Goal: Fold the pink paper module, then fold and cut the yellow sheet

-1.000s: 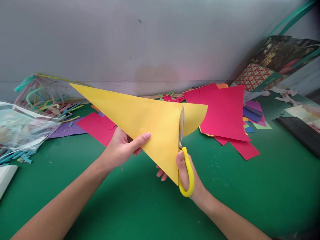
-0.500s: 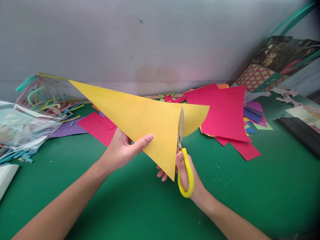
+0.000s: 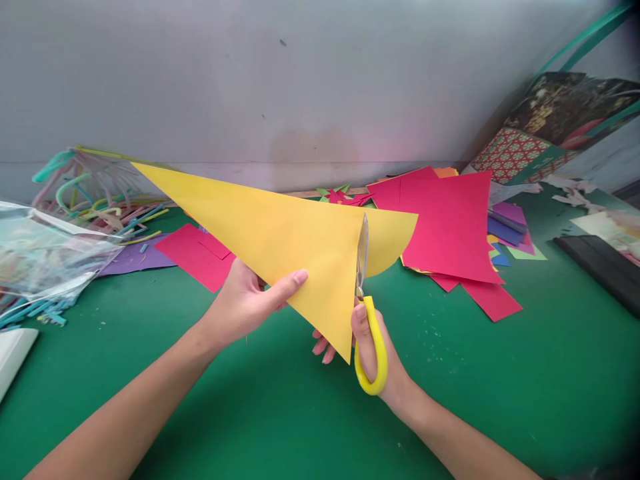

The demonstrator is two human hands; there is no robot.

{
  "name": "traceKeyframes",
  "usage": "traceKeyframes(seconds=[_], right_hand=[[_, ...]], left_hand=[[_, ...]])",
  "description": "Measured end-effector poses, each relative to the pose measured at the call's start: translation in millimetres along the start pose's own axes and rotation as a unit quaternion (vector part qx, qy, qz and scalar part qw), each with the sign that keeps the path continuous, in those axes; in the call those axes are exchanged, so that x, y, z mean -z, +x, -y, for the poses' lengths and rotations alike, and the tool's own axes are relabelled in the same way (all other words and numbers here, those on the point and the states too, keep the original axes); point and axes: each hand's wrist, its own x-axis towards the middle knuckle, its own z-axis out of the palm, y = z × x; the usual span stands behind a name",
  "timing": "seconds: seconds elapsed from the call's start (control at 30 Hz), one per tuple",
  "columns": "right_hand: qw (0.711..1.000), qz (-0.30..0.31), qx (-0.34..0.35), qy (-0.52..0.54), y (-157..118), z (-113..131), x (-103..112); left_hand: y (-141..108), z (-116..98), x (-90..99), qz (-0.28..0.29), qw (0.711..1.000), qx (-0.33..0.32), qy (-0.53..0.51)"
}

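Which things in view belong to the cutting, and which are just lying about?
In use:
- yellow paper, held by the left hand
- yellow-handled scissors in the right hand, blades at the paper

Lying about:
- red sheets
- purple paper
- clear plastic bag
- patterned bag
- black flat object

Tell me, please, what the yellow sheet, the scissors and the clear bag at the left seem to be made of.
Yellow sheet: probably stiff paper or thin card, matte, with crisp corners.
Scissors: the blade looks like smooth metal, silvery-grey; the handle is likely plastic, evenly yellow with a soft sheen.
Clear bag: seemingly glossy plastic film, see-through with bright creases.
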Motion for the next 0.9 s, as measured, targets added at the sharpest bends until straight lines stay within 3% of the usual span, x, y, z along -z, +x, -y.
traceKeyframes(seconds=[0.9], right_hand=[[1.0, 0.001, -0.015, -0.001, -0.6, -0.4, -0.1]], left_hand=[[-0.5, -0.1, -2.0, -0.003, 0.999, 0.024, 0.024]])
